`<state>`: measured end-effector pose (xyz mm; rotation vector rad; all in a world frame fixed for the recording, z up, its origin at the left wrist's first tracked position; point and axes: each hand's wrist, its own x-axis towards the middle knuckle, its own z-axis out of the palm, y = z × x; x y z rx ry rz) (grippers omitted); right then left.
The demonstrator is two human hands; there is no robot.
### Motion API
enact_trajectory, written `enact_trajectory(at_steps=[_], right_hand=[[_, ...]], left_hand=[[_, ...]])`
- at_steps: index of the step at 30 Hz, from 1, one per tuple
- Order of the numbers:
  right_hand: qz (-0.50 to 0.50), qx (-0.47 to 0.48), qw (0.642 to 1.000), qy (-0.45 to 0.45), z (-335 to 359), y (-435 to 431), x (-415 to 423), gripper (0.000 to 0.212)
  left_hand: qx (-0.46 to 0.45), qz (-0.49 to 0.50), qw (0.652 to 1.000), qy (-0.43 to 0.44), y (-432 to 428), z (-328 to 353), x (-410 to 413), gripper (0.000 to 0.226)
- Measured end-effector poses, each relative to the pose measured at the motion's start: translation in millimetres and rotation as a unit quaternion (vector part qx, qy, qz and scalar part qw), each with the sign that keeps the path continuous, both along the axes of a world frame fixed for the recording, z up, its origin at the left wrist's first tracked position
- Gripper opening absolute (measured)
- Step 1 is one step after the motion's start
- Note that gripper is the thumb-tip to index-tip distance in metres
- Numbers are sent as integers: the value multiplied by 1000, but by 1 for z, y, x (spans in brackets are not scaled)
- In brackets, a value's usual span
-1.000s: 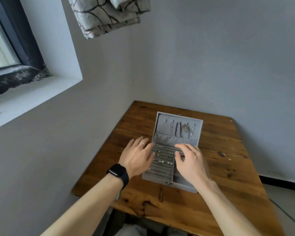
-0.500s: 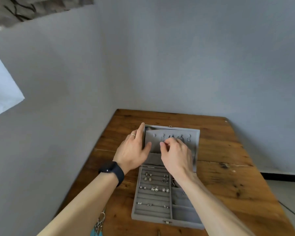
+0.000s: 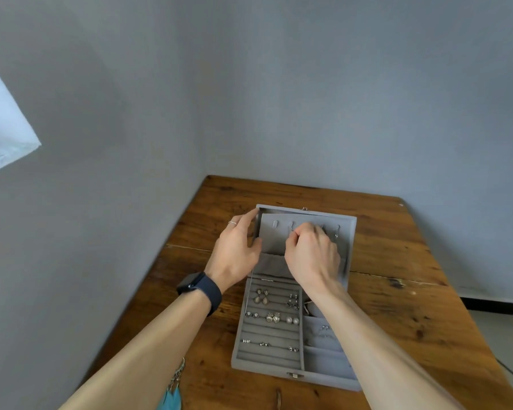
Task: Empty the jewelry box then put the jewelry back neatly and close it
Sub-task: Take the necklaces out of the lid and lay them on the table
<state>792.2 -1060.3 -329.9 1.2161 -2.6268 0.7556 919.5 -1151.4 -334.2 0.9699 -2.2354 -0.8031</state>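
Note:
A grey velvet jewelry box (image 3: 267, 361) lies open on the wooden table (image 3: 397, 315). Its upright lid (image 3: 345, 250) has a row of hooks with chains. My left hand (image 3: 237, 255) holds the lid's left edge, thumb on the inner panel. My right hand (image 3: 311, 255) has curled fingers pinching at a chain on the middle hooks; the chain itself is mostly hidden. The ring rows hold several earrings (image 3: 261, 295) and rings (image 3: 274, 318). Side compartments on the right hold a thin chain (image 3: 323, 329).
The table stands in a corner, with grey walls to the left and behind. A feathered turquoise earring (image 3: 174, 392) lies at the table's near left edge beside my left forearm. A small dark piece (image 3: 278, 398) lies in front of the box.
Both hands rose from the ring tray to the lid one second ago. Since half a second ago they stay at the lid, and my right fingers have curled tighter at the hooks.

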Motion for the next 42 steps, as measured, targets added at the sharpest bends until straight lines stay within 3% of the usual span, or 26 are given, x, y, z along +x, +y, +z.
enact_trajectory(at_steps=[7, 13, 18, 26, 35, 39, 42], right_hand=[[62, -27, 996, 52, 25, 6, -14, 20], [145, -32, 989, -7, 66, 5, -27, 7], [190, -55, 980, 4, 96, 18, -26, 6], [232, -98, 968, 9, 143, 58, -6, 12], [283, -15, 958, -29, 167, 138, 27, 12], [291, 9, 955, -59, 155, 181, 46, 12], [290, -46, 946, -135, 130, 208, 60, 8]], left_hand=[[13, 20, 1000, 12, 4, 2, -2, 67], [24, 15, 1000, 15, 6, 6, 3, 65], [33, -2, 999, 4, 9, 24, 9, 66], [-10, -42, 997, 61, 42, 103, 12, 54], [-3, -142, 988, 67, 116, 154, 43, 14], [28, -156, 986, 53, 151, 143, 66, 13], [119, -175, 975, 64, 174, 129, 79, 10]])
